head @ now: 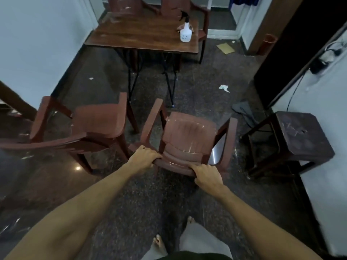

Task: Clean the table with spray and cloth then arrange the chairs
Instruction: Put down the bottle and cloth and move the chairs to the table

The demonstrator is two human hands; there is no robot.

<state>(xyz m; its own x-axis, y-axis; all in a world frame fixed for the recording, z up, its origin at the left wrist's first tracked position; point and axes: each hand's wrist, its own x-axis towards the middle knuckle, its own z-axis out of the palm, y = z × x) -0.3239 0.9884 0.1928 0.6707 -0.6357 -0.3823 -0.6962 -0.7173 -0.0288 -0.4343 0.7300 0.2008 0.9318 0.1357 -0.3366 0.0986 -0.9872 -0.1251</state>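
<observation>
A brown plastic armchair (189, 139) stands on the floor just ahead of me, its seat facing the wooden table (139, 34). My left hand (143, 157) grips the left end of its backrest top. My right hand (206, 175) grips the right end. A white spray bottle (185, 32) stands upright at the table's right side, with a brownish cloth (189, 27) lying behind it. A second brown armchair (90, 128) stands to the left, close beside the held one.
Two more brown chairs (124, 5) sit at the table's far side. A dark stool (298, 136) stands against the right wall. Paper scraps (224, 88) and a yellow sheet (225, 48) lie on the dark floor. My bare feet (159, 244) show below.
</observation>
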